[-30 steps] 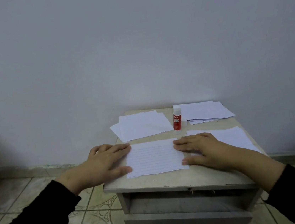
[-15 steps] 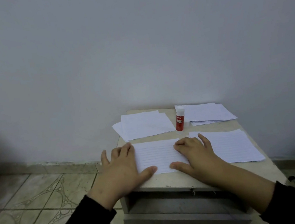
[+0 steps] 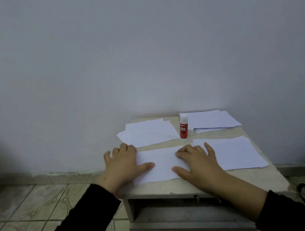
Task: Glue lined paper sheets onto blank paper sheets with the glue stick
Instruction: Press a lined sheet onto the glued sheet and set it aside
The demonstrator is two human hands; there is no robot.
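Both hands flat on the lined sheet [image 3: 161, 164] at the front of the bench [image 3: 175, 186]. Left hand [image 3: 122, 167] pressed the sheet's left edge, fingers straight and slightly spread, thumb lying out across the paper, palm partly hanging over the bench's left edge. Right hand [image 3: 196, 162] pressed the sheet's right part, fingers relaxed and a bit bent, thumb out toward the left. Neither grip pinched anything. Second lined sheet [image 3: 233, 153] lay just right of it, along the right edge, partly under the right hand. Glue stick [image 3: 184, 129] stood upright, capped, at back centre, well apart from both hands. Loose pile of blank sheets [image 3: 148, 133] at back left corner, overhanging the left edge. Another paper stack [image 3: 213, 120] at back right corner, touching or just beside the glue stick. Black sleeves on both arms.
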